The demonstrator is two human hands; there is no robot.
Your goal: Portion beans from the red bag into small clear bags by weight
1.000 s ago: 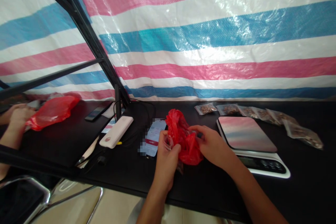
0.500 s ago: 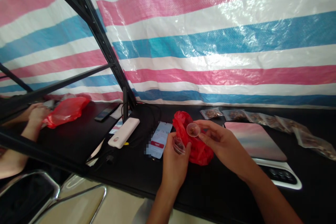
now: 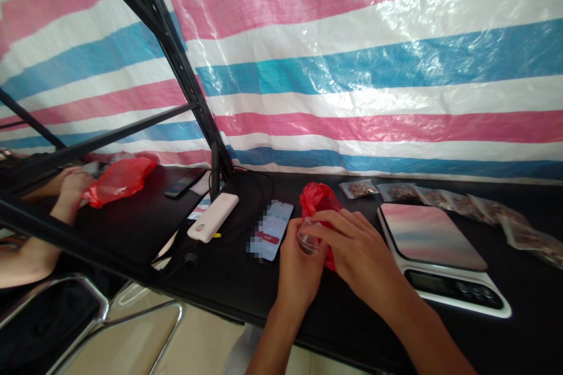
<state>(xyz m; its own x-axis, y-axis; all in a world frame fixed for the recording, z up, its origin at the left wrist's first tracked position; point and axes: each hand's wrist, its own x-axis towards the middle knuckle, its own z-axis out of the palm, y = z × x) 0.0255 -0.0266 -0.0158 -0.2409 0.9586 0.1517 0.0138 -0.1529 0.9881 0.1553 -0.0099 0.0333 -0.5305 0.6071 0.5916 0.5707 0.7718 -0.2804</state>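
My left hand [image 3: 299, 266] is closed around a small clear plastic bag [image 3: 309, 241], its mouth facing up between thumb and fingers. My right hand [image 3: 352, 240] is bent over that mouth, its fingertips touching or nearly touching it. The small clear round cup it holds is mostly hidden behind its fingers. Just behind both hands lies a crumpled red plastic bag [image 3: 319, 196] on the black table, partly covered by my right hand.
Right of my hands sits a kitchen scale [image 3: 435, 237]. Several filled clear bags [image 3: 402, 191] line the back. To the left lie a phone [image 3: 272, 231] and a white power bank [image 3: 214, 217]. Beyond a black metal post [image 3: 189, 79], another person's hands [image 3: 74, 181] are near a red bag [image 3: 121, 181].
My right hand has moved left and down, bringing the cup from beside the red bag to the mouth of the clear bag. The view has shifted slightly, showing more of the scale.
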